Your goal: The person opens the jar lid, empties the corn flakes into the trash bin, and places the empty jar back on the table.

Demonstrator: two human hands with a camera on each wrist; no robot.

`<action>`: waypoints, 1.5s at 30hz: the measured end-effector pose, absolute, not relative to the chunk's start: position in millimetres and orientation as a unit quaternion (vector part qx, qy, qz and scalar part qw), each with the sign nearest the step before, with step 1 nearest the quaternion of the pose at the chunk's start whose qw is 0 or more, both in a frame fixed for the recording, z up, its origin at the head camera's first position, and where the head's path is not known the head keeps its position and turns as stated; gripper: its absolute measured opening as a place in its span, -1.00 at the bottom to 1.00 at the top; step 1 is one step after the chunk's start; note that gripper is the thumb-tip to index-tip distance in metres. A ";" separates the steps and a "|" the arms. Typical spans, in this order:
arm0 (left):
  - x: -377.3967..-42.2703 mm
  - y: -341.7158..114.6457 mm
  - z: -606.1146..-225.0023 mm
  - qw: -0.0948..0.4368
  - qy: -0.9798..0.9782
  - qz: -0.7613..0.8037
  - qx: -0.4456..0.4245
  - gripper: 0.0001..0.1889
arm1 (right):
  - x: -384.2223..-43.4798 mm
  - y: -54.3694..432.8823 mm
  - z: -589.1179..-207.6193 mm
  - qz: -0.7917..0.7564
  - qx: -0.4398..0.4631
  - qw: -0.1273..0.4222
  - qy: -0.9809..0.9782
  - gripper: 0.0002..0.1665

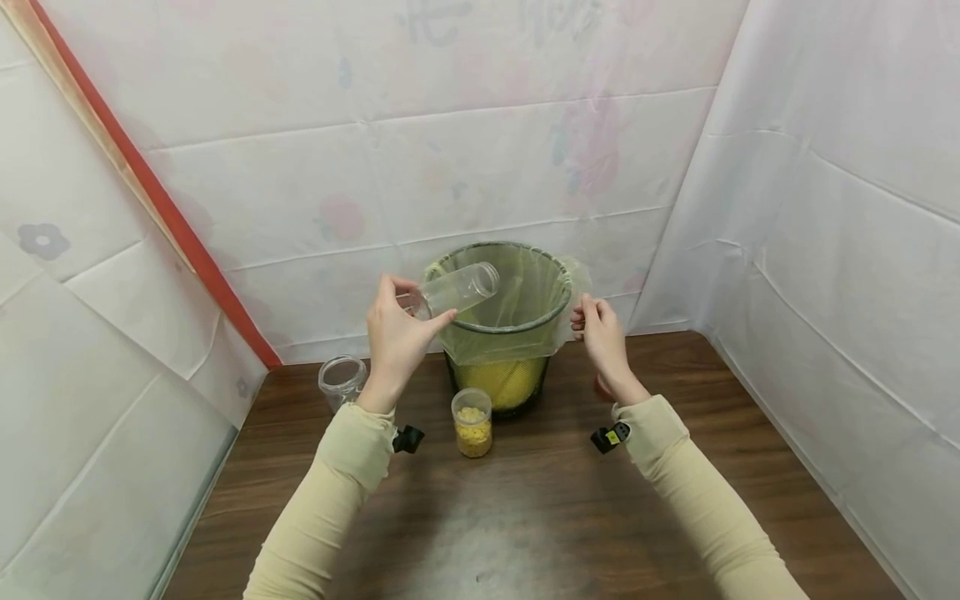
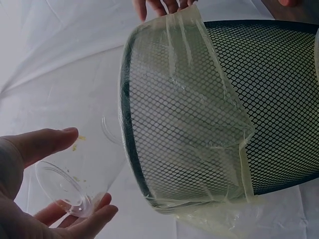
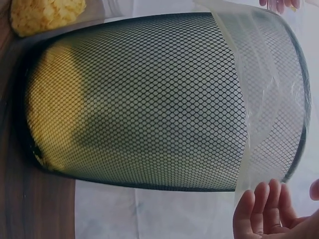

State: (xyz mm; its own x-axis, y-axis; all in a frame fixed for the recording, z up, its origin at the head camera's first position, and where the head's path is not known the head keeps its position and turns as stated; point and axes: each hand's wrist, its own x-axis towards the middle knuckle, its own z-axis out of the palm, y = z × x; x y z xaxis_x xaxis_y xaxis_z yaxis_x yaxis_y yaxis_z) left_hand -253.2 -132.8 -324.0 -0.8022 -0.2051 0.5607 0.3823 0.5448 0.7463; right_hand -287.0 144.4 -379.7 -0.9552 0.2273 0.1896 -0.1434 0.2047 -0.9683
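Observation:
My left hand (image 1: 401, 337) grips a clear jar (image 1: 461, 287) by its bottom end, tilted with the mouth over the rim of the mesh bin (image 1: 517, 327). A few yellow bits cling inside the jar (image 2: 67, 186) in the left wrist view. A thin, pale yellow bag (image 2: 184, 114) lines the bin and folds over its rim. Yellow material (image 3: 55, 109) shows through the mesh at the bottom. At the bin's right side, my right hand (image 1: 603, 337) has its fingers loosely bent against the bag's edge. The thumb (image 3: 315, 190) stands apart from them.
In front of the bin stands a clear jar of yellow flakes (image 1: 473, 429). Another clear jar (image 1: 341, 375) is partly hidden behind my left wrist. A small reddish thing (image 1: 602, 386) shows beneath my right wrist. White sheeting (image 1: 300, 192) encloses the brown table (image 1: 525, 517).

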 end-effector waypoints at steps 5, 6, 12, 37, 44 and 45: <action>-249.2 -132.4 -324.6 0.296 -0.820 -0.487 -0.058 -0.31 | -283.2 146.9 -378.7 0.587 -0.006 0.166 -0.792 -0.46; -248.3 -131.9 -325.1 0.294 -0.820 -0.487 -0.061 -0.27 | -282.3 147.1 -378.8 0.577 -0.002 0.170 -0.799 -0.47; -243.6 -129.4 -329.2 0.291 -0.822 -0.484 -0.075 -0.30 | -279.2 147.0 -382.9 0.530 0.018 0.196 -0.825 -0.51; -239.5 -132.6 -345.9 0.319 -0.787 -0.523 -0.080 -0.43 | -267.2 151.5 -393.2 0.447 0.063 0.215 -0.866 -0.46; -237.9 -134.9 -349.8 0.323 -0.779 -0.532 -0.074 -0.44 | -263.4 153.5 -396.2 0.440 0.071 0.209 -0.871 -0.40; -237.7 -135.3 -350.5 0.321 -0.776 -0.537 -0.074 -0.44 | -262.7 153.8 -396.6 0.440 0.073 0.206 -0.871 -0.39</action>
